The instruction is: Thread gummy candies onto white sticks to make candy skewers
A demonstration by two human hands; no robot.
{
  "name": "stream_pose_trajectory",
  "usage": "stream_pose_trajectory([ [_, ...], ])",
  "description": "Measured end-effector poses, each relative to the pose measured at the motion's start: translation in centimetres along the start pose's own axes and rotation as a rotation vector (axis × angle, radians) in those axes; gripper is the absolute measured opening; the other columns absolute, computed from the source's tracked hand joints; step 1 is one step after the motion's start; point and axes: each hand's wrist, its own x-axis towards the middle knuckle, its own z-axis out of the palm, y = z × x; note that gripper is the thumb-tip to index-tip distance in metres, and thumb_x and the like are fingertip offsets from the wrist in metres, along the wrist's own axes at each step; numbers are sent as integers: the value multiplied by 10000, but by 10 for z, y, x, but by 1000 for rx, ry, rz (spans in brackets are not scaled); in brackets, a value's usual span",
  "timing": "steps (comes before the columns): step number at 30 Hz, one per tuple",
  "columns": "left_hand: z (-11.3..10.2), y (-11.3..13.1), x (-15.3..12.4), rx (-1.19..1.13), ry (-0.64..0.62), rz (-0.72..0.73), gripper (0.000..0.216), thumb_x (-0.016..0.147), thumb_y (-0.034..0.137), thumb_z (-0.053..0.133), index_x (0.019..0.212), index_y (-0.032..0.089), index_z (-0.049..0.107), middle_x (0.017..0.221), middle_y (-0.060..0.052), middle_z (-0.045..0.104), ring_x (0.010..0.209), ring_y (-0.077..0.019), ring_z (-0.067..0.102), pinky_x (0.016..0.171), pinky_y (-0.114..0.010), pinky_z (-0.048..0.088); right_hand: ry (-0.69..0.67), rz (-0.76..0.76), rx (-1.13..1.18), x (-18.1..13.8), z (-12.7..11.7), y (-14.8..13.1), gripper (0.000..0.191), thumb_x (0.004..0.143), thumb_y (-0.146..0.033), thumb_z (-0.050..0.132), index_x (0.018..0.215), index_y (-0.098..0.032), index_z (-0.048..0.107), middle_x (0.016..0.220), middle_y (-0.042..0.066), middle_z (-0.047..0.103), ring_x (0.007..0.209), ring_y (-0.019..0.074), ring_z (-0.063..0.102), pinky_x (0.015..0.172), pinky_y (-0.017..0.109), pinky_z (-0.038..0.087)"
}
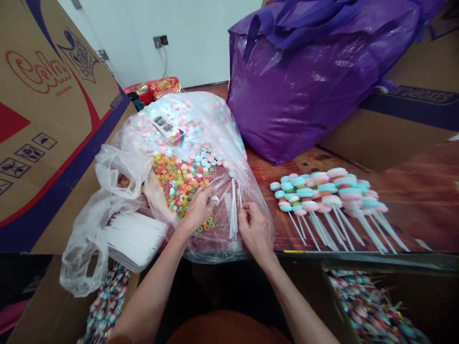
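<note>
Head view: two bare hands worked over a clear plastic sheet spread on the reddish wooden worktop.
Left hand: this hand was nearly closed, its fingertips pinching a small pale candy just above the ring candies.
Right hand: this hand was curled, thumb and fingertips together on a thin white stick that pointed away from the person.
Loose sticks: a few white sticks lay side by side between the hands.
Ring candies: orange, green, yellow and red rings were heaped beside the left hand.
Pastel candies: pink and blue pieces lay beyond the rings, near a larger plastic-covered mass.
Stick tub: a plastic tub full of white sticks stood at the left.
Filled skewers: candy skewers lay in a row at the right.
Purple bag: it stood behind them.
</note>
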Motion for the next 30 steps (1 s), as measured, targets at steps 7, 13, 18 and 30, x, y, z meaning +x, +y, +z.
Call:
stream_pose_trajectory([
  [7,-6,5,-8,40,-68,70,153,825,117,557,930,197,635,915,-41,565,854,-187,558,821,-323,479,-26,-39,140,0,-1,1,250,934,-379,470,859,-194,621,675,9,636,601,165,560,604,273,400],
  [13,-1,-5,-13,-550,99,-136,133,789,221,635,867,198,530,748,36,574,669,-109,563,654,-230,471,-177,-107,387,-6,-7,-5,263,957,-377,495,778,-202,575,591,-40,531,537,124,515,536,231,401],
  [18,-8,-4,-22,-917,235,-268,294,705,308,761,930,171,631,767,28,652,600,-80,570,611,-218,471,-301,-195,408,-21,-12,-18,232,962,-332,497,867,-184,649,586,-31,567,518,121,549,521,224,432],
  [30,-10,-2,-30,-1098,311,-349,377,654,322,849,1001,191,780,993,-35,769,826,-123,645,782,-236,496,-313,-194,390,-33,-4,-17,347,950,-342,504,1105,-136,735,603,16,641,531,156,600,536,254,499],
])
